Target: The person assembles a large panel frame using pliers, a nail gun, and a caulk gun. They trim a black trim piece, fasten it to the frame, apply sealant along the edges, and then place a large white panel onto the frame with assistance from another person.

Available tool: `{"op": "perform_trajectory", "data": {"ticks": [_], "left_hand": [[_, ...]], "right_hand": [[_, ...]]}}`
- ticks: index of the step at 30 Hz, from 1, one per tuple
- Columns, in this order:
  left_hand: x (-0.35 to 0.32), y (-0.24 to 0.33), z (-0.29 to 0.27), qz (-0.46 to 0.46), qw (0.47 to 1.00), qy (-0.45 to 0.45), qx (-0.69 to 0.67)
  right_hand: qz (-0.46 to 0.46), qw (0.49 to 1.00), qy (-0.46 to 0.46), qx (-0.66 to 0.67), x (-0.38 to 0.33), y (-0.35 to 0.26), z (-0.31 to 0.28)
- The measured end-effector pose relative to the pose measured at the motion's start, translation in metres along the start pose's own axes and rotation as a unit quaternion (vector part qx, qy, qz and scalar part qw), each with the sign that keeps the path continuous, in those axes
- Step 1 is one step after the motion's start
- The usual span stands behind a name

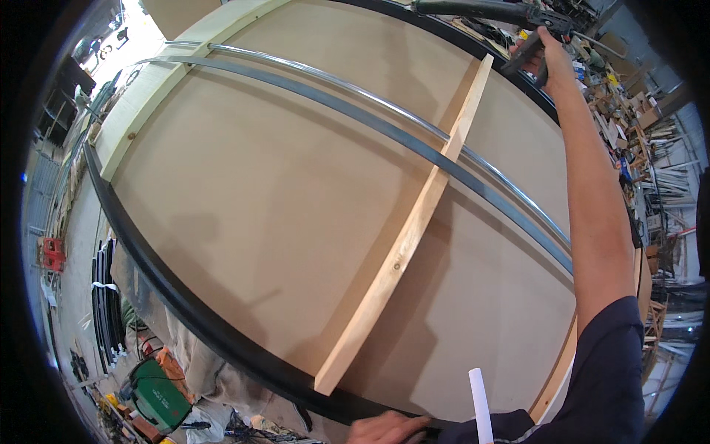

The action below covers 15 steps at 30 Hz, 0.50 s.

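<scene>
Black nail-gun-looking tool [536, 15] is at the top right, by the big panel's [259, 185] rim, with the right hand's [551, 59] fingers wrapped round its grip. If that one-handed hold slips, I reckon it could gouge the panel or whack the wooden batten [407, 240]. Can't make out the nose. Left hand [388, 428] is cut off at the black edging [192, 314], so no idea if its fingers are clamped.
</scene>
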<state>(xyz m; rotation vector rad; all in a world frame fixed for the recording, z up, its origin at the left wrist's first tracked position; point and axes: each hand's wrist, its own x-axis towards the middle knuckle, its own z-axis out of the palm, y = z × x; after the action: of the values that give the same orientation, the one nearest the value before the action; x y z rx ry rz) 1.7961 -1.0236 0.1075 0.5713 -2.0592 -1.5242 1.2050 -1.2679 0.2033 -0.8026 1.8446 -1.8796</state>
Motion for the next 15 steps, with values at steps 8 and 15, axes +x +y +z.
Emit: {"op": "perform_trajectory", "data": {"ticks": [8, 15], "left_hand": [[0.018, -0.038, -0.045, -0.045, 0.973, 0.163, 0.158], [0.012, -0.041, -0.047, -0.078, 0.959, 0.188, 0.198]], "right_hand": [[-0.02, 0.998, 0.015, 0.049, 0.047, 0.035, 0.069], [-0.005, 0.987, -0.065, 0.149, 0.017, 0.04, 0.101]]}}
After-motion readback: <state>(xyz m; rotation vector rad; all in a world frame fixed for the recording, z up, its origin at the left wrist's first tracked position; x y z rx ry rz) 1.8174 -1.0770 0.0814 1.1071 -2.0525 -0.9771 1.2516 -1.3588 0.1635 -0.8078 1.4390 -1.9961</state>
